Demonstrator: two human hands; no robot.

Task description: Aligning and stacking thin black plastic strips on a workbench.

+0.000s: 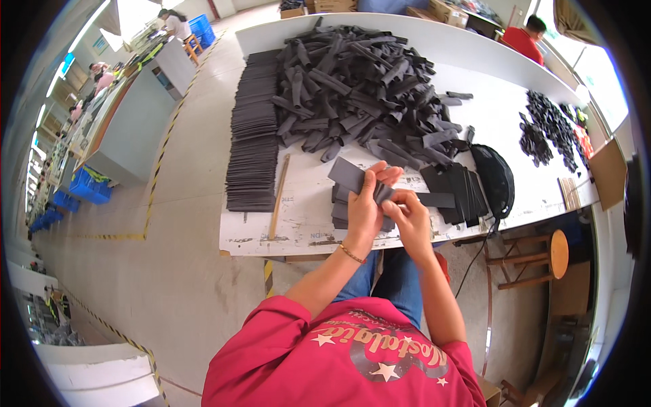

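Observation:
My left hand [367, 214] is closed around a flat dark grey strip [347, 175], which looks like fabric or thin foam. One end of it sticks out to the left past my thumb. The fingers of my right hand [412, 220] are pinched at the strip's other end, close against my left fingers. Under my hands a small stack of dark grey strips [340, 211] lies on the white table, partly hidden. To the right are more flat dark strips [456, 193], fanned out. Beyond my hands rises a large loose pile of curled dark grey pieces [359, 88].
A long neat row of stacked dark strips [252, 136] lines the table's left side, beside a thin wooden stick [279, 197]. At right are a black rounded object [494, 180] with a cord, small dark pieces [553, 129] and a wooden stool [558, 254]. Other people sit farther off.

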